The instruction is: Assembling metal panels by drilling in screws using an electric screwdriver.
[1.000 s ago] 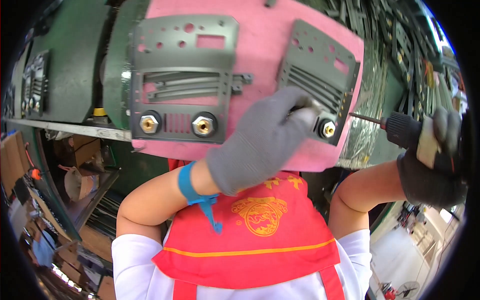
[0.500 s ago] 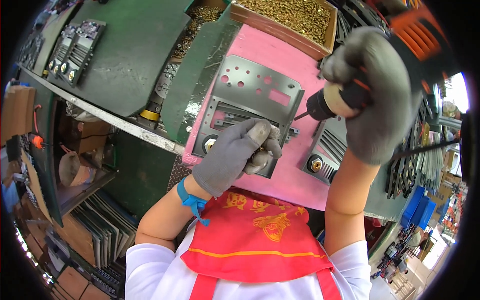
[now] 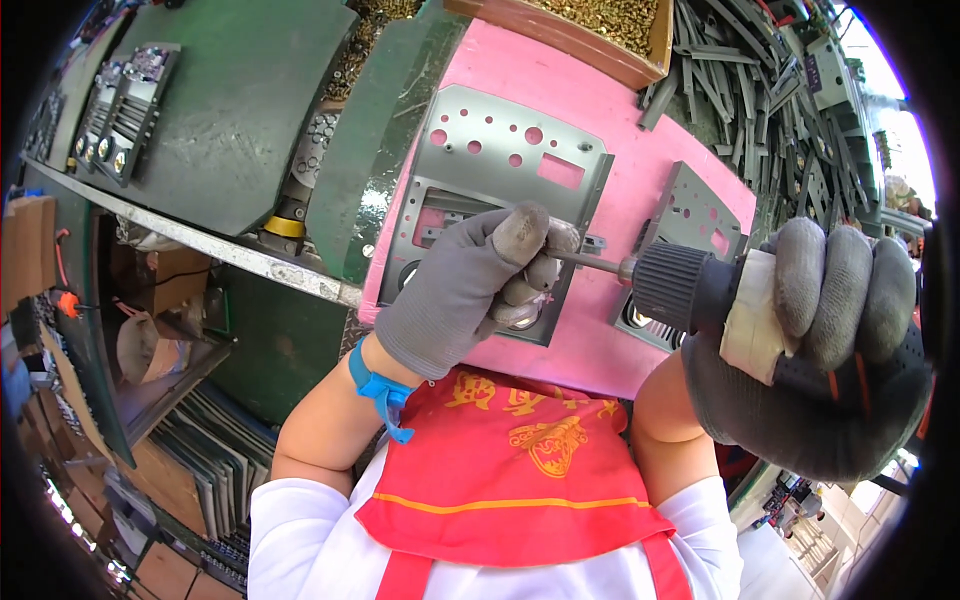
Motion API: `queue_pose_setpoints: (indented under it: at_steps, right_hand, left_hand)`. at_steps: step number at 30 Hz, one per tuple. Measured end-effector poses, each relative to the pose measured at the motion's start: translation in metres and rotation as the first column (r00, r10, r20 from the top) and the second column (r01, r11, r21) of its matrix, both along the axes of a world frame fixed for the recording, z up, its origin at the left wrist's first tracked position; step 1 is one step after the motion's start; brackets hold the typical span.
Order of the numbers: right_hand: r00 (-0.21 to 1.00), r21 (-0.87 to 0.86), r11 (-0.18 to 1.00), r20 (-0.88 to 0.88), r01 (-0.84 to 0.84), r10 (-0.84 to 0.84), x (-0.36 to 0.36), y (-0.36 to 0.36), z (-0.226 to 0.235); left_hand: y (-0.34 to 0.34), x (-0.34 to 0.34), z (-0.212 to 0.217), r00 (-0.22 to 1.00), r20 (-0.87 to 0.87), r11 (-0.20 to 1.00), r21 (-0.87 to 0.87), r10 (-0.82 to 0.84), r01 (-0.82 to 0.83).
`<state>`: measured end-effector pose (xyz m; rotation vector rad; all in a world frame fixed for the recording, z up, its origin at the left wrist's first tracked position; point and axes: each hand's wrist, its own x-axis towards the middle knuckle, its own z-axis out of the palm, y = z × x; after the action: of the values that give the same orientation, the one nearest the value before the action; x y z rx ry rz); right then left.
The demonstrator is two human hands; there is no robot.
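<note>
My left hand [image 3: 465,280], in a grey glove, is closed over the lower part of a grey metal panel [image 3: 490,160] with round holes and rectangular cutouts. Its thumb and fingers pinch at the tip of a driver bit; what small thing they hold is hidden. My right hand [image 3: 825,380], gloved too, grips a power drill [image 3: 680,287] with a black ribbed chuck and pale tape around its body. The drill lies sideways, its thin bit [image 3: 592,262] pointing left into my left fingertips. Under the panel is a pink mat [image 3: 625,150].
A second metal panel [image 3: 688,200] lies right on the mat. Beyond are a box [image 3: 655,70] of small brass-coloured parts and a pile of dark metal strips [image 3: 740,100]. More panel assemblies [image 3: 125,115] stand on the green bench [image 3: 235,90] at left, near its metal edge [image 3: 230,255].
My right hand has lowered the drill and turned it level, bringing its bit to my left fingertips. My left hand stays closed over the panel. The view has shifted slightly.
</note>
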<state>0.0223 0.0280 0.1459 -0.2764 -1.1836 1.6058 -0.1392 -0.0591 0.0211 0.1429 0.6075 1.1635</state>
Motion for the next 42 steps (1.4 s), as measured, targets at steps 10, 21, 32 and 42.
queue_pose_setpoints:
  at_steps: [10, 21, 32, 42]
  right_hand:
    - [0.977, 0.013, 0.995, -0.187, 0.103, -0.099, -0.002, -0.002, -0.009]
    - [0.951, -0.084, 0.989, -0.273, 0.124, -0.143, -0.017, -0.021, -0.016]
    - [0.967, -0.045, 0.991, -0.221, 0.122, -0.129, -0.025, -0.024, -0.023]
    - [0.965, -0.059, 0.972, -0.119, 0.228, -0.234, 0.018, 0.016, -0.050]
  left_hand:
    - [-0.003, -0.001, -0.001, 1.000, -0.020, 0.998, -0.060, -0.014, 0.012]
    - [-0.004, 0.002, -0.004, 0.982, 0.189, 0.999, -0.044, 0.017, -0.009]
    - [-0.004, 0.001, 0.027, 0.988, -0.135, 0.987, -0.153, -0.074, 0.053]
    - [-0.076, -0.018, -0.013, -0.433, -0.760, 0.816, 0.213, 0.484, 0.537]
